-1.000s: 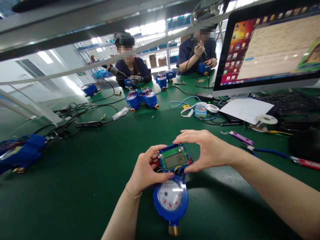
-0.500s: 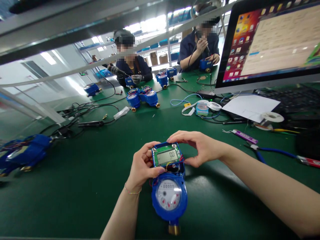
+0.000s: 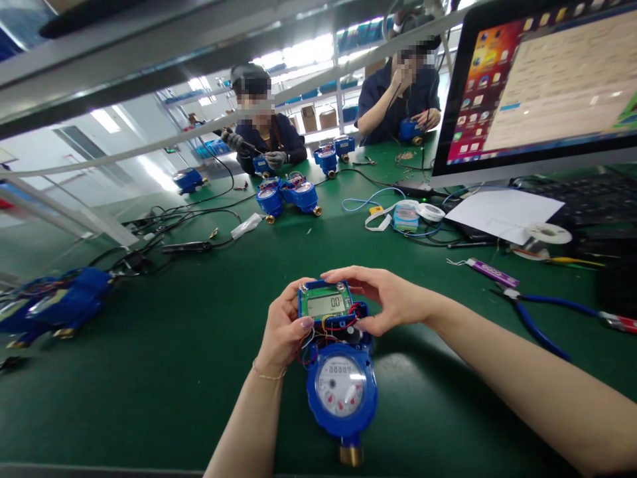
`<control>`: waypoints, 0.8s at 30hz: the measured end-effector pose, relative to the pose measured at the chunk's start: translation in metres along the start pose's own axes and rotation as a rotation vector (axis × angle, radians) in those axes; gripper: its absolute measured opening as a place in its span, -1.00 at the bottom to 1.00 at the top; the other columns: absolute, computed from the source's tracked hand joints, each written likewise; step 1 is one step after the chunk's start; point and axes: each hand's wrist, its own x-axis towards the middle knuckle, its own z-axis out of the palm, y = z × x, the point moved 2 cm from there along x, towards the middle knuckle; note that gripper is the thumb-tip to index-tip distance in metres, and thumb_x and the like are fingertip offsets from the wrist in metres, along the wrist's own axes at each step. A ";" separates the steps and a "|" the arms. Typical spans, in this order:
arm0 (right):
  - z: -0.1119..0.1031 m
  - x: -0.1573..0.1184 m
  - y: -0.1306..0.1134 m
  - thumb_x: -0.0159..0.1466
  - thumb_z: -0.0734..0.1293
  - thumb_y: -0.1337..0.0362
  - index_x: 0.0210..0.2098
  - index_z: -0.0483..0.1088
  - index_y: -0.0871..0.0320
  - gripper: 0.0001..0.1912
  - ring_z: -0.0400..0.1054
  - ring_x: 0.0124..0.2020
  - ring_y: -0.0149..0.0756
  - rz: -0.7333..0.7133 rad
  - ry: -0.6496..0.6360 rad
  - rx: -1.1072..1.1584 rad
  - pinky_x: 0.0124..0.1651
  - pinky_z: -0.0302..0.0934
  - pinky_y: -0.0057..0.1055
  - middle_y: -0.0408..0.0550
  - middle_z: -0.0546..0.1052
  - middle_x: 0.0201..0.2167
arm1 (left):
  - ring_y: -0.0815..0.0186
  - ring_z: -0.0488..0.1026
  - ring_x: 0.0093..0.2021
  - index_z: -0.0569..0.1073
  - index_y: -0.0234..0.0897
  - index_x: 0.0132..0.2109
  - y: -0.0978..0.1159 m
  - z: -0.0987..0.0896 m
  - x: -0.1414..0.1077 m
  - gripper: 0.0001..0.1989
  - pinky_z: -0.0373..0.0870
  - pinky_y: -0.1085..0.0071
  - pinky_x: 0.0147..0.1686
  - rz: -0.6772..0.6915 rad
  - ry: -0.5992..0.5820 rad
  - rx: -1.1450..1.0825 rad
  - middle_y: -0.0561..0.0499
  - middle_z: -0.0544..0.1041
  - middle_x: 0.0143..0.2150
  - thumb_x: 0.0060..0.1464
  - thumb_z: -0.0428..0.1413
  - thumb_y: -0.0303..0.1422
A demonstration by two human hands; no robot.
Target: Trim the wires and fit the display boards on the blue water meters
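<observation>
At lower centre of the frame, you hold a green circuit board (image 3: pixel 324 303) with a small grey display just above the blue water meter (image 3: pixel 342 392), which lies flat on the green table (image 3: pixel 149 372) with its white dial facing up and a brass fitting (image 3: pixel 351 455) at its near end. Red, yellow and dark wires (image 3: pixel 328 328) run from under the board into the meter's blue housing. Your left hand (image 3: pixel 284 328) pinches the board's left edge, thumb on its lower corner; your right hand (image 3: pixel 385 300) arches over the top and closes on its right edge, fingertips touching the frame.

Right of your right forearm, blue-handled pliers (image 3: pixel 535 318) and a purple stick (image 3: pixel 490 273) lie on the table. Further up at right stand a monitor (image 3: pixel 542 93) and a sheet of white paper (image 3: pixel 505 212), with a solder reel (image 3: pixel 548 234) just beside the sheet. More blue meters (image 3: pixel 291 194) cluster at upper centre, and others (image 3: pixel 54 309) rest at the left edge. Black cables (image 3: pixel 169 229) trail across the upper left. At the far side, two people in dark blue (image 3: pixel 263 136) sit over meters of their own.
</observation>
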 end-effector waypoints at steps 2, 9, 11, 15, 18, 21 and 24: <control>0.002 0.000 0.005 0.02 0.40 0.44 0.05 0.26 0.19 -0.41 0.22 0.11 -0.22 0.010 0.035 0.000 0.20 0.09 -0.25 0.03 0.34 0.07 | 0.22 0.55 -0.36 0.35 -0.34 -0.03 0.000 0.000 -0.001 -0.37 0.51 0.40 -0.35 -0.002 -0.007 -0.019 -0.06 0.58 -0.27 -0.27 0.35 -0.22; 0.000 0.002 0.011 -0.02 0.33 0.49 -0.01 0.32 0.19 -0.45 0.27 0.06 -0.24 -0.024 0.085 0.020 0.18 0.12 -0.21 0.00 0.40 -0.01 | 0.23 0.54 -0.36 0.35 -0.33 -0.01 0.000 -0.001 0.000 -0.30 0.50 0.40 -0.35 -0.032 -0.034 -0.013 -0.06 0.57 -0.28 -0.33 0.37 -0.19; 0.000 0.002 0.011 -0.02 0.32 0.50 0.00 0.32 0.18 -0.44 0.24 0.09 -0.22 -0.032 0.073 0.027 0.19 0.11 -0.19 0.00 0.39 0.01 | 0.22 0.54 -0.36 0.34 -0.33 -0.01 0.000 -0.001 0.000 -0.29 0.51 0.39 -0.36 -0.029 -0.026 -0.004 -0.07 0.57 -0.26 -0.33 0.37 -0.17; 0.001 0.000 0.013 -0.02 0.32 0.51 0.01 0.30 0.15 -0.43 0.17 0.15 -0.18 -0.046 0.018 0.143 0.19 0.10 -0.16 0.01 0.33 0.07 | 0.13 0.55 -0.27 0.34 -0.32 -0.01 0.000 -0.001 0.001 -0.28 0.51 0.37 -0.34 -0.020 -0.017 -0.005 -0.09 0.56 -0.24 -0.33 0.37 -0.14; 0.001 0.000 0.014 0.00 0.33 0.52 -0.01 0.32 0.16 -0.46 0.17 0.15 -0.17 -0.054 0.023 0.185 0.19 0.10 -0.16 0.03 0.31 0.09 | 0.12 0.55 -0.25 0.34 -0.33 0.00 0.000 0.000 0.001 -0.28 0.50 0.38 -0.34 -0.020 -0.018 -0.021 -0.09 0.56 -0.25 -0.33 0.38 -0.15; 0.002 0.000 0.015 0.00 0.32 0.54 -0.03 0.34 0.17 -0.48 0.18 0.15 -0.19 -0.060 0.032 0.188 0.18 0.11 -0.17 0.03 0.32 0.09 | 0.14 0.55 -0.26 0.34 -0.33 0.00 0.000 0.000 0.001 -0.28 0.50 0.41 -0.35 -0.019 -0.032 -0.044 -0.07 0.56 -0.27 -0.33 0.38 -0.17; 0.002 0.001 0.015 -0.01 0.33 0.56 -0.07 0.37 0.16 -0.51 0.22 0.11 -0.23 -0.055 0.081 0.166 0.15 0.14 -0.21 0.01 0.37 0.05 | 0.15 0.55 -0.25 0.34 -0.33 0.01 0.000 0.000 0.000 -0.29 0.49 0.40 -0.32 -0.014 -0.049 -0.031 -0.07 0.57 -0.26 -0.31 0.38 -0.17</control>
